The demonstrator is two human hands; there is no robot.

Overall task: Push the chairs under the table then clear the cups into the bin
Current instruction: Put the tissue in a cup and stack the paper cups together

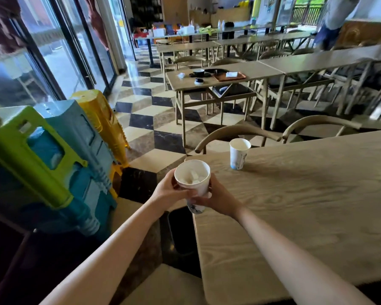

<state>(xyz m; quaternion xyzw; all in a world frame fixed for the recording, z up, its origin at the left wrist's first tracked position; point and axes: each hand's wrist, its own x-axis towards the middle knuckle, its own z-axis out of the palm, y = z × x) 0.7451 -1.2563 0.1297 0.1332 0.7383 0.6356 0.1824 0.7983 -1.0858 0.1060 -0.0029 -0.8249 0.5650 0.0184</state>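
A white paper cup [193, 177] with crumpled white paper inside hangs over the left corner of the wooden table [295, 205]. My left hand [167, 190] grips its side near the rim. My right hand [218, 199] holds it lower down. A second cup seems nested under it. Another white paper cup [239, 153] stands upright on the table's far left part. Two wooden chairs [235, 134] [319, 124] sit tucked in at the table's far side. A dark bin [182, 230] stands on the floor right below the held cup, against the table edge.
Stacked green, blue and yellow plastic stools [59, 155] stand close on the left. Glass doors run along the left wall. Further tables [222, 77] with trays and dishes stand ahead, across a checkered floor. A person [330, 23] stands at the far right.
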